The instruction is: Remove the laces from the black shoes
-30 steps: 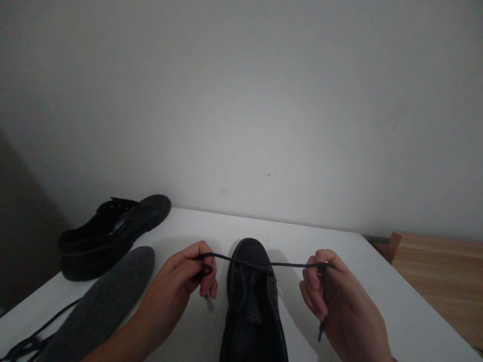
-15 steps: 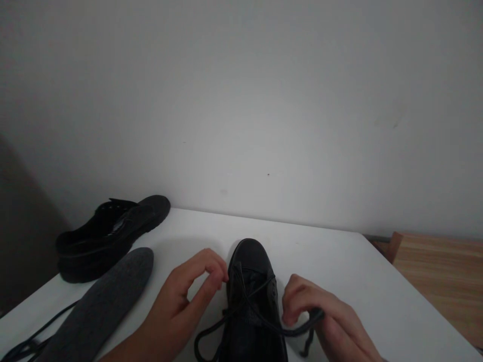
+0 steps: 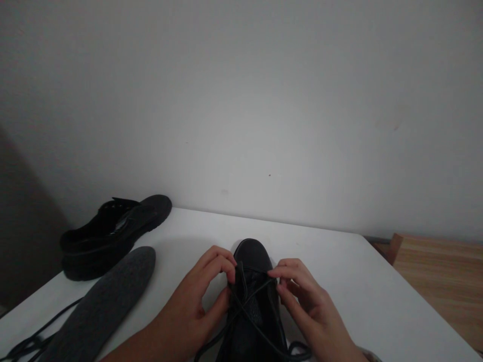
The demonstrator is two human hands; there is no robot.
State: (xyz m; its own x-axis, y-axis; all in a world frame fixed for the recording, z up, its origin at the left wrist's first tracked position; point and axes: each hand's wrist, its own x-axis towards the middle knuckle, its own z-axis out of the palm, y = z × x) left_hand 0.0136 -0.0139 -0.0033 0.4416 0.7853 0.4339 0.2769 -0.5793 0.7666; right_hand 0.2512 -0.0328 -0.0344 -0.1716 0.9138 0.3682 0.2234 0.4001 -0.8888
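A black lace-up shoe stands on the white table with its toe pointing away from me. Its black shoelace crosses over the tongue, and loose lengths run down both sides. My left hand is curled at the shoe's left side, forefinger and thumb against the lace flap. On the other side, my right hand pinches at the right lace flap, where the lace comes out. Whether its fingertips hold the lace alone or the flap too is hard to make out. The shoe's heel end lies outside the view.
A second black shoe stands at the table's left, by the wall, with a dark sole-shaped piece at its far end. A grey felt insole and a loose black lace lie nearer. Wooden boards stand beyond the table's right edge.
My right hand has let go of the loose lace length and moved left to the shoe's flap. My left hand has moved slightly right, onto the shoe's left side.
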